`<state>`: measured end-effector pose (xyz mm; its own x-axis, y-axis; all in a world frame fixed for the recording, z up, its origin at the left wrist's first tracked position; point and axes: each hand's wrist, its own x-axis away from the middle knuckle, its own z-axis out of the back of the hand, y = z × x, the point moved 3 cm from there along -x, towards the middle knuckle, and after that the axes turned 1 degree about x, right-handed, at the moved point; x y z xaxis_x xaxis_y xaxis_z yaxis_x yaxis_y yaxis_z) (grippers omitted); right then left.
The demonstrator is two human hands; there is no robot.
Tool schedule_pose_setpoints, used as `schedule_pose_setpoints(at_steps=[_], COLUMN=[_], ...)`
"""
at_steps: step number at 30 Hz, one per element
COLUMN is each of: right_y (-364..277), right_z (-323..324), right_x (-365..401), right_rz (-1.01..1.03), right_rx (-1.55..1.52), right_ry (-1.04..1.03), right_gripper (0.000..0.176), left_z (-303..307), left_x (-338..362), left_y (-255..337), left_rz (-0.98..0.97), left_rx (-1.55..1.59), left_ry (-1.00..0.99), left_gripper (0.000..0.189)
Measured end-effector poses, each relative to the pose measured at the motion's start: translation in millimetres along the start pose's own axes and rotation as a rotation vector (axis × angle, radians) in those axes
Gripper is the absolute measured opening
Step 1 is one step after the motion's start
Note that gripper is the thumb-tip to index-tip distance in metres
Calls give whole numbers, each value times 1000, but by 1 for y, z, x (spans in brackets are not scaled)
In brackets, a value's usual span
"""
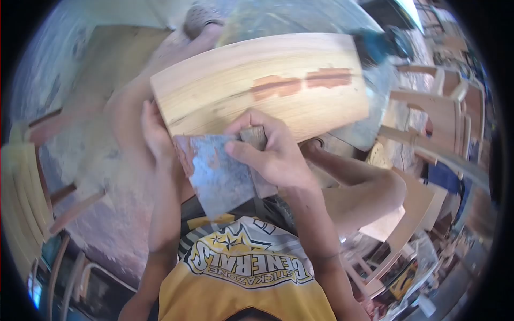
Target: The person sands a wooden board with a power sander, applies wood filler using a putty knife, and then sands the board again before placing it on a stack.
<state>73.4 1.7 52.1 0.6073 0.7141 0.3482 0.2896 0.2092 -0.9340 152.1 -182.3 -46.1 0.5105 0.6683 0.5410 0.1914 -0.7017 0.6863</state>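
Observation:
A pale wooden board (214,88) with two reddish-brown filler patches (328,78) lies tilted across my lap. At its left end, my left hand (156,134) grips the edge, some fingers hidden behind it. My right hand (273,150) is closed around the wooden handle of a wide putty knife (217,168), held over the near edge of the board. Reddish-brown filler is smeared along the left edge of the metal blade, which has grey stains too.
A blue-green container (393,45) lies beyond the board's far right corner, by plastic sheeting (305,16). Wooden chair-like frames (433,107) crowd the right side. Another wooden piece with slats (24,192) stands at the left. My bent leg (364,195) is right of the board.

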Motion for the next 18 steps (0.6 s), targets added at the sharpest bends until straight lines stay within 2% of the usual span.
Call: schedule_pose_setpoints(at_steps=[1,3,6,8,9,10,11,14,16,17,18], right_y=[4,18,25,39,37,30,22,7,2,4,9], right_z=[8,27,67,115,133,148,162,197,212,215,219], right_x=[13,46,108,158,180,201,222,260,264,258,252], right_rz=[8,-110,-75,82,167,235,303,554,680,691,699], right_rx=[4,-301,-616,-602,-626,-665,-704,-704,-705,-732,-781], right_ry=[46,172,256,340,502,571,642,634,539,547,650], right_gripper=[22,23,38,38,43,46,49,48,43,43,41], left_z=[4,-10,7,4,-8,-15,-16,-8,-4,-13,-27], left_x=[-4,6,4,12,24,31,35,46,49,57,70], left_y=[-4,6,3,3,5,9,12,18,33,47,59], left_rz=[-22,20,132,183,131,73,55,23,140,128,259], left_rx=[-19,-70,-138,-158,-279,-396,-405,-286,-125,-151,-111], left_ry=[-52,-149,-248,-264,-187,-109,-121,-151,-180,-188,-256], left_gripper=[57,58,60,61,60,60,60,57,54,54,54])
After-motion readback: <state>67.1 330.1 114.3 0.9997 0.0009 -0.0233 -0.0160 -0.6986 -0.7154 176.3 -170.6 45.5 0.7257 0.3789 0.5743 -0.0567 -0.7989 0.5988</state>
